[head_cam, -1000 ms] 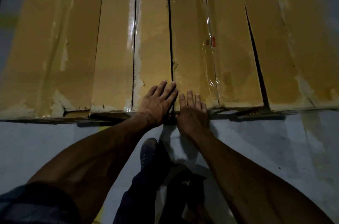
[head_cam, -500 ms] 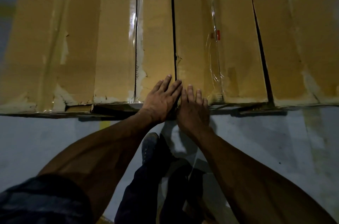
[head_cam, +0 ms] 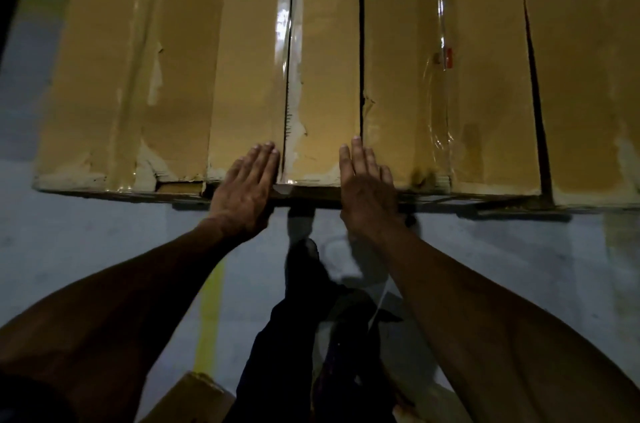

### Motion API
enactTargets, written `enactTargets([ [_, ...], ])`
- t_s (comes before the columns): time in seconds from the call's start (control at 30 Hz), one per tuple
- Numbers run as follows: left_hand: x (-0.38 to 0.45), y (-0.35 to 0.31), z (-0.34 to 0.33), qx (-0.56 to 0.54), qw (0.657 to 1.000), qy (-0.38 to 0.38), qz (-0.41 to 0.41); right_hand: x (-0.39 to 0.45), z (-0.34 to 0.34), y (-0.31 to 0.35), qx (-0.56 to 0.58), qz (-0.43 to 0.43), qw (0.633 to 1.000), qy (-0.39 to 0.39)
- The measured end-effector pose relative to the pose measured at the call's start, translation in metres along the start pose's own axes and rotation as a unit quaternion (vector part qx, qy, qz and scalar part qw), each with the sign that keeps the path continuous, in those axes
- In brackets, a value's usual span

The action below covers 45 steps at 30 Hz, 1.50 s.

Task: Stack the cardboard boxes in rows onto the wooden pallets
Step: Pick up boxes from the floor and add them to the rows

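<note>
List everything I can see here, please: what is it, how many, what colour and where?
Cardboard boxes: at least four long ones side by side, brown, taped and partly under clear wrap, filling the upper half; more may lie beyond the frame.
Red label: one, small, on a box right of centre.
Pallet edge: one dark strip under the near ends of the boxes; too dim to tell more.
Floor: grey, below the boxes.
Yellow floor line: one, lower centre-left.
Loose cardboard box: one, brown, bottom edge.
Legs in dark trousers and a shoe: bottom centre.
Left hand: flat on the boxes' near edge.
Right hand: flat, beside it.
</note>
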State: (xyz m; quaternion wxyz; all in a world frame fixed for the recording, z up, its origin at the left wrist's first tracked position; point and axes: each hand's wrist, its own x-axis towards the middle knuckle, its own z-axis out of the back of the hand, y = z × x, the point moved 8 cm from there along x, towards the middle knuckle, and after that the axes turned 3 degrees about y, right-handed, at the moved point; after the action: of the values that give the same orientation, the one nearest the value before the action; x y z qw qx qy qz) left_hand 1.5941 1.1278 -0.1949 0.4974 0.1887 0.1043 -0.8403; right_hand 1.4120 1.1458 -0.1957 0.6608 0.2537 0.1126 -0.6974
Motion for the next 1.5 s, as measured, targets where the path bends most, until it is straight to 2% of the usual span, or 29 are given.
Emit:
enactTargets([
  [0.2,-0.023,0.07,-0.006,0.076,0.996,-0.039,-0.033,0.004,-0.004,0.0,-0.02,-0.017,1.0,0.004],
  [0.4,-0.016,0.083,-0.012,0.173,0.976,-0.046,-0.124,0.003,-0.004,0.001,-0.02,-0.015,1.0,-0.005],
  [0.67,-0.017,0.079,-0.005,0.198,0.969,-0.06,-0.132,0.002,-0.002,0.003,-0.036,-0.019,0.999,-0.017],
  [0.9,-0.018,0.079,-0.016,0.14,0.984,-0.063,-0.092,0.001,-0.002,0.003,-0.032,-0.019,0.999,-0.016],
  [0.97,-0.017,0.075,-0.017,0.104,0.993,-0.032,-0.051,-0.001,-0.001,0.004,-0.025,-0.023,0.999,-0.01],
  [1.07,-0.017,0.063,-0.014,0.019,0.998,0.053,0.028,-0.002,0.0,0.008,-0.013,-0.028,0.999,0.027],
  [1.2,-0.014,0.045,0.003,-0.123,0.976,0.128,0.124,-0.006,0.017,0.012,0.056,-0.048,0.994,0.083],
  [1.3,-0.02,0.029,0.028,-0.259,0.948,0.116,0.144,-0.022,0.038,0.015,0.167,-0.069,0.981,0.065],
  [1.4,-0.05,0.015,0.055,-0.376,0.909,0.075,0.162,-0.064,0.056,0.014,0.325,-0.135,0.933,0.076],
  [1.5,-0.102,0.006,0.073,-0.465,0.859,0.056,0.209,-0.112,0.066,0.016,0.371,-0.144,0.914,0.077],
])
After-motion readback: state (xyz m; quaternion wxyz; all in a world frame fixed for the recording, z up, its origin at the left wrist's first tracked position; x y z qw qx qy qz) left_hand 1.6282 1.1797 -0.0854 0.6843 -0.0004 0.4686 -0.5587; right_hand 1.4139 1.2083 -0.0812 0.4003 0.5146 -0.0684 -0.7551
